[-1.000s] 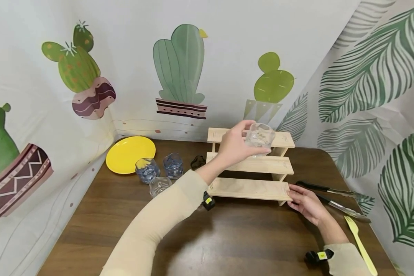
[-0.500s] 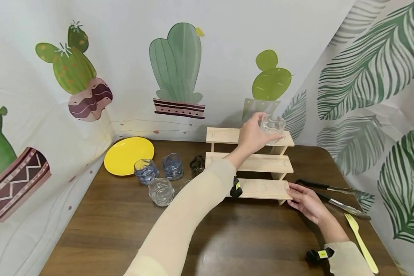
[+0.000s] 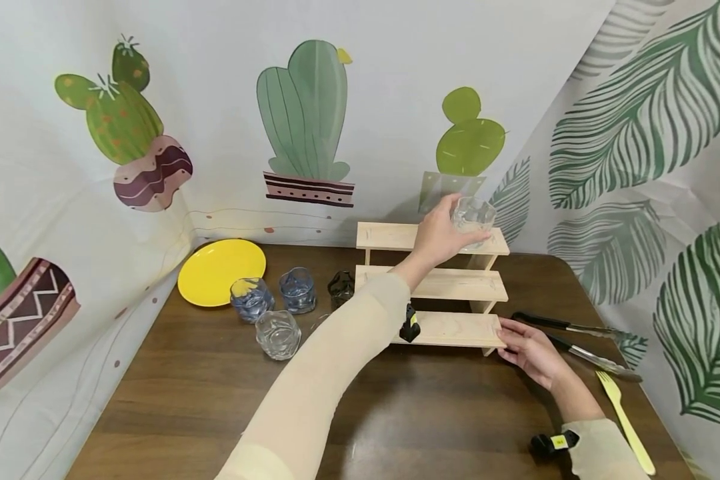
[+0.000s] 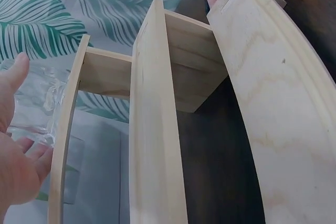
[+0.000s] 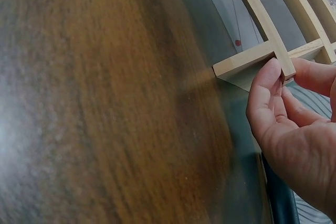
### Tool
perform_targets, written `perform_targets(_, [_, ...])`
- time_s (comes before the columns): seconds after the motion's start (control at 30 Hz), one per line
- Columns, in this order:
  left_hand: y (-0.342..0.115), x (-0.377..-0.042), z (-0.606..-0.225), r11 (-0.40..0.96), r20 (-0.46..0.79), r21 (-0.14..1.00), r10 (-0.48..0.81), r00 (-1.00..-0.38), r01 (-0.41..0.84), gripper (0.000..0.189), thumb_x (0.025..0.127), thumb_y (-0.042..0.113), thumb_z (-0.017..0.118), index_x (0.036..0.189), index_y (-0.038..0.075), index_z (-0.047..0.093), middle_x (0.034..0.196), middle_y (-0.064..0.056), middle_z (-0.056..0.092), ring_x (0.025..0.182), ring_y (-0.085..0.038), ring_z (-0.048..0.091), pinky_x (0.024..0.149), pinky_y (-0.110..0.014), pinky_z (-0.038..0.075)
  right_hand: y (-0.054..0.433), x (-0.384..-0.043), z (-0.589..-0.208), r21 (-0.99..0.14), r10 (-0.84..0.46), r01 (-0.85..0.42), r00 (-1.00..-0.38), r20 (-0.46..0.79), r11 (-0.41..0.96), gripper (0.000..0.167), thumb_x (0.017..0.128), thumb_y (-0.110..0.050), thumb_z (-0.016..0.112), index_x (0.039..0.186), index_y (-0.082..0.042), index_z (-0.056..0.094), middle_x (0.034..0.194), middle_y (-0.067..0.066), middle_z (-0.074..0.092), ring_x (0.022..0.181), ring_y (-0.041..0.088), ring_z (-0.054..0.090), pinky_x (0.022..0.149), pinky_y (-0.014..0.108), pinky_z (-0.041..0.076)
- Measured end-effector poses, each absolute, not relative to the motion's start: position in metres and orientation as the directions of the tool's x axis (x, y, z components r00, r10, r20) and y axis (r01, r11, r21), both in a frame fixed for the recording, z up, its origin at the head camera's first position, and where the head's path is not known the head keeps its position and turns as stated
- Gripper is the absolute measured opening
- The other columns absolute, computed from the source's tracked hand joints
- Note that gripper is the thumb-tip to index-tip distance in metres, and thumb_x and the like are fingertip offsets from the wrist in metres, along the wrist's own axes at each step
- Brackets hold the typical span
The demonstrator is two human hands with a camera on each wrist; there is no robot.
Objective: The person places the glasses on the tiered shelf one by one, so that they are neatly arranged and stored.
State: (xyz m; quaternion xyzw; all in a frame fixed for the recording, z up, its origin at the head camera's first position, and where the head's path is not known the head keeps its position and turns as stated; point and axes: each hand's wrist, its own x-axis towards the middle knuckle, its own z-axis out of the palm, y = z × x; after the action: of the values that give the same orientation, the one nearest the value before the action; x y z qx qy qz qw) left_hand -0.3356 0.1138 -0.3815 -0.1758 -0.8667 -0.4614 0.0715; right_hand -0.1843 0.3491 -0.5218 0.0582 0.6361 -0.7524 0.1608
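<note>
At the right end of the top tier of a three-step wooden display shelf (image 3: 432, 287), my left hand (image 3: 441, 233) holds a clear drinking glass (image 3: 474, 217). The left wrist view has this glass (image 4: 39, 98) right at the top board, thumb on one side and fingers on the other. My right hand (image 3: 531, 350) pinches the right end of the lowest board between thumb and fingers; the right wrist view shows the thumb (image 5: 265, 80) against the board's edge.
Left of the shelf stand two bluish glasses (image 3: 252, 300), a clear glass (image 3: 278, 335) and a dark glass (image 3: 341, 288), partly behind my left arm. A yellow plate (image 3: 216, 270) lies behind them. Black-handled tongs (image 3: 600, 360) and a yellow fork (image 3: 627, 423) lie at right.
My left hand has carried the clear glass rightward to the right end of the top board, then stayed there over the last half second. The right hand keeps its pinch on the lowest board.
</note>
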Motion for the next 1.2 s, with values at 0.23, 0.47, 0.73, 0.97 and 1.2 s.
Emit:
perform_targets(0.23, [0.104, -0.335, -0.378, 0.501, 0.295, 0.767, 0.279, -0.914, 0.401, 0.107, 0.075, 0.058, 0.089, 0.16, 0.02, 0.036, 0.156, 0.004, 0.048, 0.139, -0.015, 0.048, 0.112, -0.033, 0.042, 0.348, -0.185, -0.521, -0.939, -0.169, 0.314, -0.942, -0.29, -0.138, 0.028, 0.107, -0.005, 0.056, 0.134, -0.006, 0.052, 0.109, 0.002, 0.068, 0.093, 0.012, 0.068, 0.08, 0.027, 0.059])
perform_targets(0.47, [0.092, -0.326, -0.367, 0.537, 0.329, 0.714, 0.311, -0.892, 0.45, 0.11, 0.076, 0.065, 0.085, 0.162, 0.022, 0.033, 0.162, 0.009, 0.039, 0.145, -0.012, 0.04, 0.114, -0.036, 0.04, 0.349, -0.185, -0.522, -0.94, -0.17, 0.313, -0.942, -0.289, -0.137, 0.027, 0.107, -0.005, 0.056, 0.133, -0.007, 0.053, 0.109, 0.002, 0.067, 0.093, 0.012, 0.068, 0.079, 0.026, 0.058])
perform_targets(0.73, [0.07, -0.308, -0.352, 0.5, 0.357, 0.728, 0.308, -0.882, 0.469, 0.109, 0.073, 0.065, 0.087, 0.161, 0.033, 0.032, 0.162, 0.014, 0.036, 0.142, -0.014, 0.043, 0.112, -0.041, 0.043, 0.349, -0.185, -0.522, -0.938, -0.174, 0.315, -0.941, -0.289, -0.145, 0.027, 0.107, -0.005, 0.056, 0.133, -0.008, 0.052, 0.11, 0.002, 0.068, 0.094, 0.011, 0.068, 0.08, 0.026, 0.058])
perform_targets(0.97, [0.037, -0.289, -0.344, 0.441, 0.343, 0.778, 0.3, -0.89, 0.448, 0.105, 0.073, 0.065, 0.088, 0.159, 0.041, 0.032, 0.156, 0.017, 0.041, 0.139, -0.016, 0.047, 0.11, -0.045, 0.045, 0.349, -0.184, -0.522, -0.939, -0.162, 0.314, -0.943, -0.291, -0.14, 0.031, 0.107, -0.005, 0.056, 0.137, -0.004, 0.049, 0.108, 0.002, 0.067, 0.093, 0.011, 0.068, 0.079, 0.026, 0.058])
perform_targets(1.2, [-0.009, -0.27, -0.352, 0.417, 0.461, 0.733, 0.277, -0.843, 0.537, 0.099, 0.075, 0.058, 0.089, 0.157, 0.028, 0.041, 0.151, 0.007, 0.051, 0.135, -0.014, 0.05, 0.107, -0.041, 0.046, 0.349, -0.186, -0.521, -0.941, -0.162, 0.318, -0.941, -0.299, -0.112, 0.048, 0.107, -0.007, 0.057, 0.148, 0.007, 0.037, 0.109, 0.003, 0.066, 0.092, 0.012, 0.067, 0.079, 0.026, 0.058])
